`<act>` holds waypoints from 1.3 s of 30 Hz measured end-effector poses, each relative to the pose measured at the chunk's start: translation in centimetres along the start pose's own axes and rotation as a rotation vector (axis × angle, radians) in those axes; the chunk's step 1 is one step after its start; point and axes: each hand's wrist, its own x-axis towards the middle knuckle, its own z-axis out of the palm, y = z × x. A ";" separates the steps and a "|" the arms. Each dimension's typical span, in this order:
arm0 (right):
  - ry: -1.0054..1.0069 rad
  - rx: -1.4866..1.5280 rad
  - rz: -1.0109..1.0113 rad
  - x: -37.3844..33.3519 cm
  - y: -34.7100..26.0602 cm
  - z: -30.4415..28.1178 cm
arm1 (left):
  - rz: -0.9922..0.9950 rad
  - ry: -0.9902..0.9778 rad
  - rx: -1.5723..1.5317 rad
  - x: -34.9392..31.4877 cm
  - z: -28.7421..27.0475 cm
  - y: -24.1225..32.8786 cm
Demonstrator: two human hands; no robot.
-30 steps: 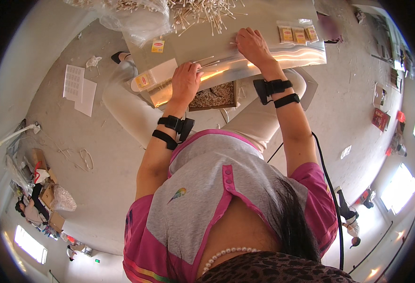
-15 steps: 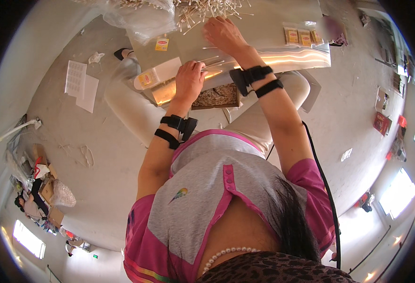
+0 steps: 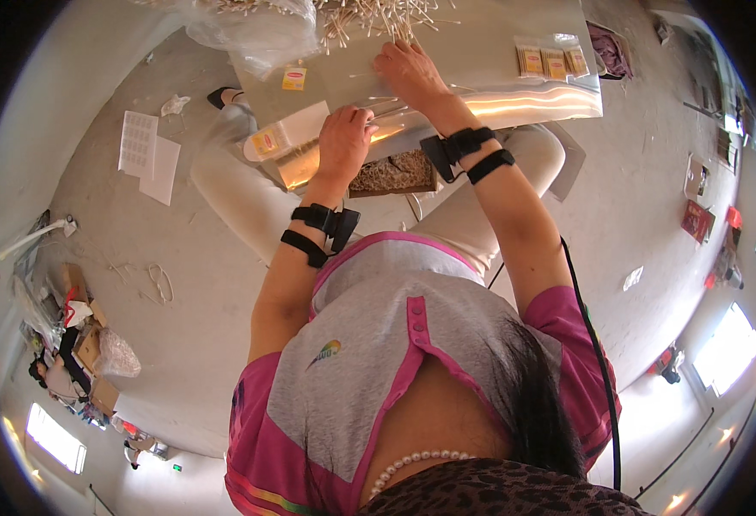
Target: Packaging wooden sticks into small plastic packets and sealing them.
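Note:
My left hand (image 3: 344,138) rests at the near edge of the shiny-topped table, fingers curled and closed. Thin cotton swabs (image 3: 385,114) show at its thumb side, apparently pinched there. Farther out, my right hand (image 3: 412,76) is bent down over the tabletop, its fingers drawn together; their tips are partly hidden, and I cannot make out what they hold. Just beyond it lies a loose heap of cotton swabs (image 3: 369,21). Below the table edge, between my legs, sits an open box (image 3: 434,178) filled with many small sticks.
A clear plastic bag (image 3: 262,39) lies left of the heap. Small yellow-labelled packets (image 3: 553,64) stand in a row at the table's right. Single packets lie at the left, one by a white card (image 3: 307,123). Paper sheets (image 3: 161,170) are on the floor.
My right hand has come slightly nearer to me, away from the heap, with its fingers now turned more downward. The left hand has shifted only a little.

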 end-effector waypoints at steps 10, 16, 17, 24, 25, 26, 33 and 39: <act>0.090 0.262 0.115 -5.7 -0.5 -0.3 | -0.068 0.053 -0.072 0.6 -0.3 0.4; 0.116 0.296 0.153 -6.5 -1.0 0.8 | -0.071 0.019 -0.036 1.3 -1.3 1.4; 0.105 0.301 0.168 -6.5 -1.2 0.9 | -0.066 0.017 -0.033 1.4 -1.5 1.7; 0.100 0.359 0.203 -6.9 -3.0 0.9 | -0.003 0.042 0.001 1.7 -1.1 2.1; 0.101 0.359 0.201 -6.5 -3.0 0.8 | -0.029 -0.001 0.012 1.6 -1.0 2.0; 0.142 0.331 0.310 -6.0 -2.9 0.6 | -0.026 -0.002 0.012 1.5 -0.9 2.0; 0.366 0.108 0.623 -1.7 -1.4 0.5 | -0.007 0.033 -0.012 1.4 -0.4 1.7; 0.317 0.182 0.733 -1.1 -1.3 2.1 | -0.003 0.074 -0.021 1.2 -0.1 1.6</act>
